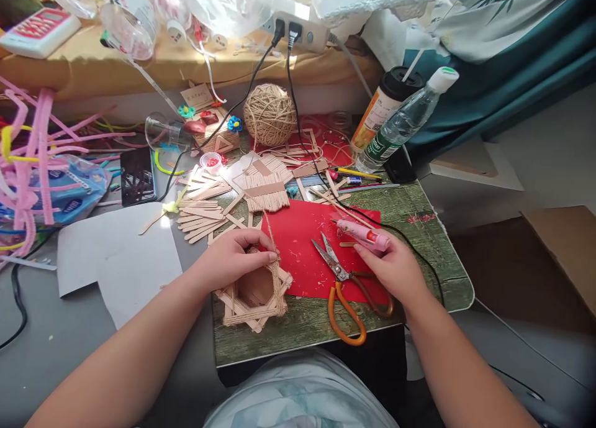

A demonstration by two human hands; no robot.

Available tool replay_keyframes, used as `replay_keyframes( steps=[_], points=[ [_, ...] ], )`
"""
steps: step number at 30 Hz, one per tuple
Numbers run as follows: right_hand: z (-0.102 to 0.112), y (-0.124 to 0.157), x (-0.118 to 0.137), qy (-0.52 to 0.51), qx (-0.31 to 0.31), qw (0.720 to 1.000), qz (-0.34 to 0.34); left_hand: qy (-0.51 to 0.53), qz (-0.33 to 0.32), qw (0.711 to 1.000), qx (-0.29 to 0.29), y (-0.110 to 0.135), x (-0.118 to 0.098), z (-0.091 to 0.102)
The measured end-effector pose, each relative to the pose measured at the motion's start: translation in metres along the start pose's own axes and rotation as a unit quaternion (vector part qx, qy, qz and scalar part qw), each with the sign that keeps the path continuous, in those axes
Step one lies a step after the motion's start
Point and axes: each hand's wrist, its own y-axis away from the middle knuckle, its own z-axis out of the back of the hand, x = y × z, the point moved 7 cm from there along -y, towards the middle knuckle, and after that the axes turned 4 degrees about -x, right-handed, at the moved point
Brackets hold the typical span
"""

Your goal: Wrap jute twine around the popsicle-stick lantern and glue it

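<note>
My left hand [242,254] is closed in a pinch on the twine [268,224] at the upper right corner of a craft-stick frame [256,319]. The frame is built of stacked, crossed sticks, with twine laid along its top edges. From that corner the strand runs up toward the twine ball [270,114]. A pink hot glue gun [361,234] is gripped in my right hand [395,263], its nozzle pointing left above the red paper [298,241]. Between the hands lie orange-handled scissors [343,276], blades parted, partly on that paper.
Loose craft sticks [200,220] lie behind the frame. A water bottle [405,123] and a drink cup [384,108] stand at the back right. The glue gun's black cord [423,263] crosses the board. Left are white paper [125,254], a phone [138,176] and pink pipe cleaners [35,161].
</note>
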Motion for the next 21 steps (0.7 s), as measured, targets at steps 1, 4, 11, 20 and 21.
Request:
replay_keyframes(
  steps=[1, 4, 11, 20, 21],
  points=[
    [-0.002, 0.001, -0.001, -0.004, 0.008, 1.000, -0.004, 0.000, 0.002, 1.000, 0.001, 0.000, 0.001, 0.000],
    [0.002, 0.003, -0.004, 0.011, 0.039, 0.999, 0.001, -0.007, 0.004, 1.000, 0.004, -0.001, 0.003, 0.000],
    [0.067, -0.048, -0.027, -0.031, -0.048, 0.997, 0.049, -0.013, -0.004, 1.000, 0.012, -0.003, 0.003, 0.000],
    [0.032, -0.145, -0.044, 0.325, -0.036, 0.925, 0.194, -0.007, 0.009, 1.000, 0.016, -0.003, 0.002, -0.001],
    [0.031, -0.145, -0.048, 0.336, -0.039, 0.921, 0.193, -0.005, 0.011, 1.000, 0.017, -0.003, 0.001, -0.002]
  ],
)
